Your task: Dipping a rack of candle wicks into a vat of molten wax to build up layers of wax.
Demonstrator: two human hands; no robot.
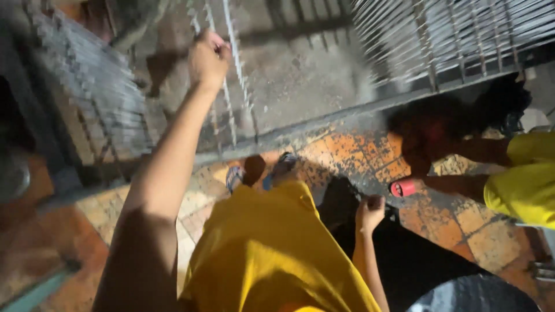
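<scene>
the metal gate, made of thin bars, stood open in front of the person and above the orange tiled floor. one vertical bar of it ran straight up and down in the view, and the left hand was directly on it, the nearer hand by far. the left arm was stretched out fully forward and up, and its fingers were closed tightly around that bar. the right hand hung low beside the yellow garment, curled in a loose fist (i could not tell if it held something). another person in yellow crouched at right
</scene>
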